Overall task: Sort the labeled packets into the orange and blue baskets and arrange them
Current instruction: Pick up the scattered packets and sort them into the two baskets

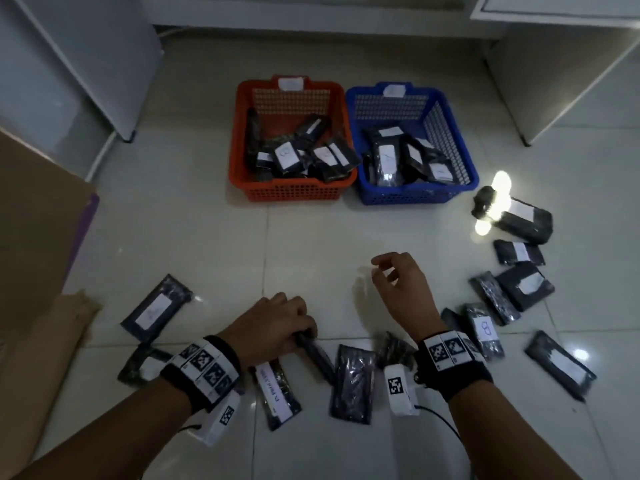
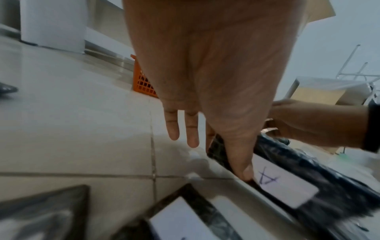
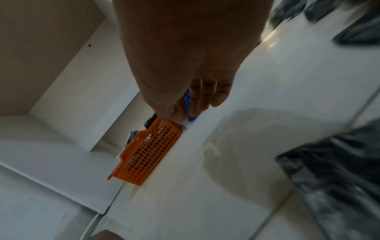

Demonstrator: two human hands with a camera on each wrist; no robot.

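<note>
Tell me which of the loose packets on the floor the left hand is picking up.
The left hand grips the narrow dark packet tilted up on its edge just past the knuckles; the left wrist view shows its white label. The other floor packets lie flat and untouched.

basket labels unreadable, glare hides packet

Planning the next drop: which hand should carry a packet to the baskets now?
Left. The left hand already pinches a labeled packet on the floor; the right hand hovers holding nothing.
</note>
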